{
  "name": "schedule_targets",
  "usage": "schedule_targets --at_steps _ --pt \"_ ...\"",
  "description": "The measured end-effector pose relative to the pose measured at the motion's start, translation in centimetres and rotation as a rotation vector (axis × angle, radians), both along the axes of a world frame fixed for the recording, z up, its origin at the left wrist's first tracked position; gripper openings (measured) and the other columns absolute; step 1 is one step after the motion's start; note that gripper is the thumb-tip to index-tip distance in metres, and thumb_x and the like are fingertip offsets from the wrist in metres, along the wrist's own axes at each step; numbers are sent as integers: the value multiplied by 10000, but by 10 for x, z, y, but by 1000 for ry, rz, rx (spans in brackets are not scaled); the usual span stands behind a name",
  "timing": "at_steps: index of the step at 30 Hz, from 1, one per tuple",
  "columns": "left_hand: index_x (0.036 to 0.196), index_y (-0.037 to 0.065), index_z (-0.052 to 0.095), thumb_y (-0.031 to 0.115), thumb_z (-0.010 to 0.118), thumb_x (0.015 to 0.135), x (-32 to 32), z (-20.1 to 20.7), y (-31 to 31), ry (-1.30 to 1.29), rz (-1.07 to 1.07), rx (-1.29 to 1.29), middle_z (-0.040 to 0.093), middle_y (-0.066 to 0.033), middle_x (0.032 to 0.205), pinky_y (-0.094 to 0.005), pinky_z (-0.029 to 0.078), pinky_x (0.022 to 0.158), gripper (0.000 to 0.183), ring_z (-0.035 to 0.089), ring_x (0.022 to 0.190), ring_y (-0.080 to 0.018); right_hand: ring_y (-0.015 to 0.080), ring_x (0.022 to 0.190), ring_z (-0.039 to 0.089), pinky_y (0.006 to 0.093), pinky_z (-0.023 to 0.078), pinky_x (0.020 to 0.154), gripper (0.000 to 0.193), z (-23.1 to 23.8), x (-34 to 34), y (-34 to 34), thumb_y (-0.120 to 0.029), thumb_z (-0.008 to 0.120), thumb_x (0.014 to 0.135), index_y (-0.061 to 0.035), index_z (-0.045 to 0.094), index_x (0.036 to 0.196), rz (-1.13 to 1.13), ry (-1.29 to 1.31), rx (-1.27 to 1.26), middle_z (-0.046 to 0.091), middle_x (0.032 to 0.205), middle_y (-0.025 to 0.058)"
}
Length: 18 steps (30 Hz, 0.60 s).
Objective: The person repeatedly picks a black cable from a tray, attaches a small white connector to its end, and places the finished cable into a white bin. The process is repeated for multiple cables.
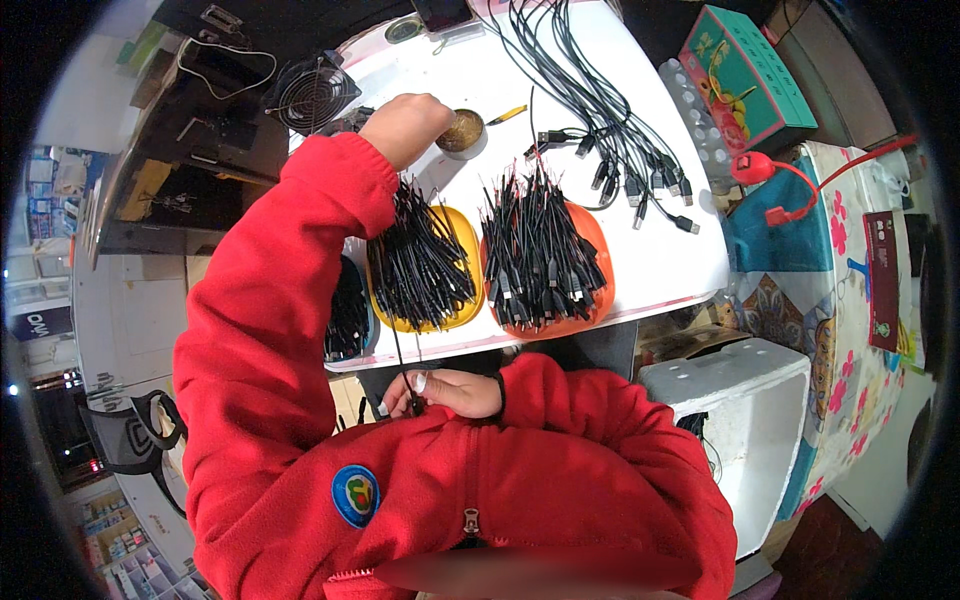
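Observation:
My left hand [408,130] reaches across the white table to a round tin [463,136] with a brownish inside. Its fingers are curled at the tin's edge, and whatever they hold is hidden. Close to my chest, my right hand [452,393] pinches a thin black cable [401,362] that rises toward the table edge. Between the hands stands a yellow tray [472,238] heaped with short black cables [420,262]. An orange tray [600,240] to its right holds more black cables [545,250] with bare reddish wire ends and USB plugs.
Left of the yellow tray, a blue tray holds black cable pieces [345,315]. Long black USB cables [600,100] spread over the table's far right. A yellow-handled tool [508,115] lies near the tin. A fan [314,97] stands at left, a white foam box [735,372] at right.

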<state>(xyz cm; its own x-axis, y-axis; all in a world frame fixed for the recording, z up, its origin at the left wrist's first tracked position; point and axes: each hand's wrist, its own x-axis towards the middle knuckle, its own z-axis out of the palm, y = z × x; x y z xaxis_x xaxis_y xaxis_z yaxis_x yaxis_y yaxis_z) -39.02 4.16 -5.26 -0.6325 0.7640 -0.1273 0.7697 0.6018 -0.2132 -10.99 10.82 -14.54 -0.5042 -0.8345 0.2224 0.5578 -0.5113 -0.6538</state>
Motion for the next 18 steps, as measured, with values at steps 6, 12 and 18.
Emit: schedule_targets --at_steps 6,12,18 --pt "828 24 688 51 604 760 -2 -5 3 42 -37 -22 666 -184 841 -379 544 724 111 667 817 -325 137 995 521 293 392 940 500 -4 1 -2 -392 228 1021 2 507 1151 -30 28 -21 554 1063 63" --pt "844 17 677 42 601 762 0 -5 0 47 -49 9 664 -185 846 -381 543 721 115 665 810 -332 137 983 520 289 390 935 477 -7 3 -1 -373 247 1023 4 510 1151 -42 44 1 560 1045 62" --pt "861 -8 625 3 563 776 9 18 -34 -81 8 335 641 -210 789 -413 513 698 106 638 780 -375 144 967 525 287 400 914 481 -5 6 0 -383 266 1018 8 512 1152 36 -41 33 570 1011 72"
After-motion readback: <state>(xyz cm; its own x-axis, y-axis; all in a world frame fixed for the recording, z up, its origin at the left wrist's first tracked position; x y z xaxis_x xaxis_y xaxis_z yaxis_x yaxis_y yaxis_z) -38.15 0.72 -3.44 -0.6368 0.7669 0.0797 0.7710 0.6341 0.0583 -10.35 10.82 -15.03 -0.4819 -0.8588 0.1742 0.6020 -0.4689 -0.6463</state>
